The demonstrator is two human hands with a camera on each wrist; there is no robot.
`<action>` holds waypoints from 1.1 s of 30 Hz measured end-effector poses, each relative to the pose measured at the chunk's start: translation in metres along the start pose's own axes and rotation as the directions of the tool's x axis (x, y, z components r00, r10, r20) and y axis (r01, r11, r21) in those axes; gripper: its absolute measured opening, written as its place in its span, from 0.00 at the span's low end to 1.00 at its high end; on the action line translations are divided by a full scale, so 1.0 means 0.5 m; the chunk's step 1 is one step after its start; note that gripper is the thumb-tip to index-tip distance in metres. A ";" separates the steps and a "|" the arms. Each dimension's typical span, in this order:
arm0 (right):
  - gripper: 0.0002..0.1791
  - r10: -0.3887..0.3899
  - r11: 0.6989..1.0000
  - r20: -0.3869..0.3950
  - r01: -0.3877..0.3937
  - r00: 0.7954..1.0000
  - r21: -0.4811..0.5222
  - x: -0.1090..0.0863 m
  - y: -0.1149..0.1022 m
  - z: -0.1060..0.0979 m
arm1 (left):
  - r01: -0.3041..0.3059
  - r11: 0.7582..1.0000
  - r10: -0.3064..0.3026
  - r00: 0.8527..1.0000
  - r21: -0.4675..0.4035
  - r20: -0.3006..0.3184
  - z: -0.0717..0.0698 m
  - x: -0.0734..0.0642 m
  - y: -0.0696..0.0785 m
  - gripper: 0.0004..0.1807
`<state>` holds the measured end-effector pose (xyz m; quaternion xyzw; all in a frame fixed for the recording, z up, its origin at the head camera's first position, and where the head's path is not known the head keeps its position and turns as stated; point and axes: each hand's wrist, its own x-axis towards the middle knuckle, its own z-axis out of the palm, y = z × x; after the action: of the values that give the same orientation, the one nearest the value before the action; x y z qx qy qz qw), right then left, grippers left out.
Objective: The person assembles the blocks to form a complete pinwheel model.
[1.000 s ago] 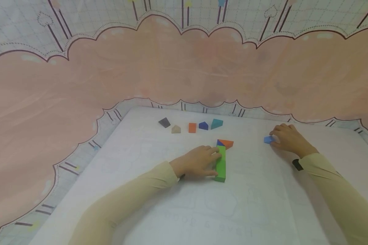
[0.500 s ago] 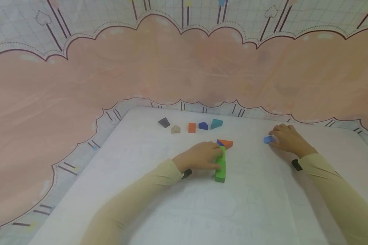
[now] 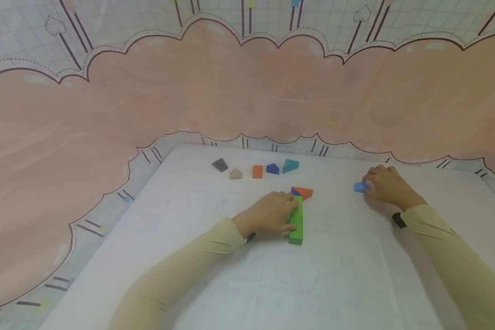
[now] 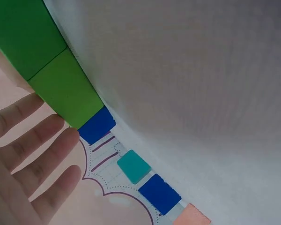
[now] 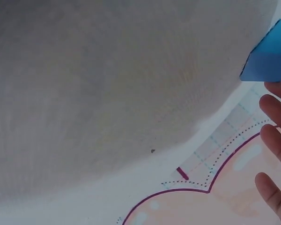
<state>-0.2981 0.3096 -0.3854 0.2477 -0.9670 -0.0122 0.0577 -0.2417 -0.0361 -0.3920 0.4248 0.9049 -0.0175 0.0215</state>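
A: State the nearest items.

B: From my station, the left sleeve (image 3: 177, 266) and right sleeve (image 3: 453, 261) come first. Both extend over the bench (image 3: 231, 311).

A: Report the left hand (image 3: 266, 213).

B: On my left wrist view, its four fingers are nearly straight, slightly apart, and curled round nothing. Fingertips meet the side of the light green block (image 4: 65, 89). On my head view, the thumb is at the dark green block (image 3: 295, 236), the nearer of the two. These two stand end to end, touching. A blue wedge (image 3: 295, 192) abuts the far end of the light green block; an orange wedge (image 3: 305, 193) lies against the right side of the blue wedge.

A: Report the right hand (image 3: 389, 188).

B: Well apart from the left hand. I read a pinch: thumb and fingertip on a light blue block (image 3: 359, 187), other fingers loose. I cannot tell whether that block bears on the bench.

A: Continue to the far edge.

B: I count five separate pieces. The beige piece (image 3: 236, 174) is nearest, then the orange square (image 3: 257, 172), the navy piece (image 3: 272, 169), and, about level, the teal piece (image 3: 290, 166) and grey piece (image 3: 220, 165). Past the bench, a cloud-print sheet (image 3: 247, 91) fills my background.
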 end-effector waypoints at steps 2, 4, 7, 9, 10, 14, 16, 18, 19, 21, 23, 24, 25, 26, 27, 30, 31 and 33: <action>0.15 0.001 1.000 0.011 -0.001 1.000 0.002 0.002 0.000 0.000 | -0.002 1.000 0.002 1.000 0.002 0.003 -0.001 -0.001 0.001 0.33; 0.15 -0.007 1.000 0.005 0.007 1.000 0.006 0.002 0.000 0.000 | -0.001 1.000 0.001 1.000 0.000 0.004 -0.001 -0.002 0.003 0.33; 0.14 -0.029 0.999 -0.028 0.030 0.999 0.024 0.001 -0.002 0.000 | 0.002 1.000 -0.002 1.000 -0.003 0.004 0.000 -0.004 0.004 0.33; 0.13 -0.048 0.998 -0.052 0.050 0.997 0.038 0.001 -0.004 0.002 | 0.006 1.000 -0.006 1.000 -0.003 0.004 0.002 -0.004 0.005 0.33; 0.13 -0.058 0.997 -0.063 0.060 0.996 0.040 0.001 -0.005 0.003 | 0.008 1.000 -0.008 1.000 -0.004 0.004 0.003 -0.004 0.005 0.33; 0.14 -0.099 0.994 -0.078 0.101 0.992 0.031 0.001 -0.009 0.006 | 0.012 1.000 -0.012 1.000 -0.005 0.000 0.006 -0.005 0.005 0.33; 0.13 -0.116 0.993 -0.081 0.118 0.990 0.022 0.000 -0.011 0.007 | 0.009 1.000 -0.009 1.000 -0.004 -0.006 0.007 -0.005 0.005 0.33; 0.13 -0.127 0.991 -0.081 0.129 0.989 0.018 -0.002 -0.013 0.006 | 0.003 1.000 -0.002 1.000 0.003 -0.013 0.009 -0.005 0.005 0.33; 0.13 -0.127 0.991 -0.079 0.129 0.989 0.018 -0.003 -0.013 0.005 | -0.001 1.000 0.002 1.000 0.007 -0.018 0.009 -0.005 0.004 0.33; 0.14 -0.121 0.992 -0.065 0.122 0.991 0.020 -0.006 -0.013 0.002 | -0.008 1.000 0.009 1.000 0.017 -0.024 0.011 -0.005 0.004 0.33; 0.14 -0.111 0.994 -0.047 0.112 0.993 0.016 -0.008 -0.013 -0.002 | -0.013 1.000 0.013 1.000 0.024 -0.027 0.011 -0.005 0.003 0.33; 0.14 -0.112 0.994 -0.047 0.113 0.993 0.012 -0.009 -0.013 -0.004 | -0.013 1.000 0.013 1.000 0.026 -0.027 0.011 -0.005 0.003 0.34; 0.13 -0.115 0.993 -0.047 0.115 0.992 0.005 -0.008 -0.012 -0.005 | -0.012 1.000 0.013 1.000 0.027 -0.027 0.011 -0.005 0.003 0.34; 0.13 -0.123 0.992 -0.051 0.123 0.991 -0.004 -0.007 -0.012 -0.006 | -0.011 1.000 0.012 1.000 0.027 -0.025 0.011 -0.005 0.004 0.34; 0.12 -0.137 0.991 -0.058 0.136 0.989 -0.015 -0.005 -0.012 -0.006 | -0.010 1.000 0.010 1.000 0.027 -0.023 0.010 -0.006 0.004 0.34; 0.10 -0.191 0.981 -0.091 0.188 0.977 -0.046 0.006 -0.014 -0.002 | -0.006 1.000 0.006 1.000 0.027 -0.018 0.009 -0.006 0.004 0.33; 0.10 -0.208 0.978 -0.097 0.203 0.973 -0.054 0.011 -0.015 0.000 | -0.005 1.000 0.005 1.000 0.028 -0.017 0.008 -0.007 0.005 0.33; 0.10 -0.237 0.971 -0.108 0.232 0.965 -0.062 0.023 -0.019 0.003 | -0.006 0.999 0.007 1.000 0.031 -0.018 0.008 -0.007 0.005 0.33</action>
<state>-0.3037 0.2956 -0.3864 0.3593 -0.9254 -0.0285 0.1171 -0.2376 -0.0375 -0.3959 0.4282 0.9032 -0.0278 0.0069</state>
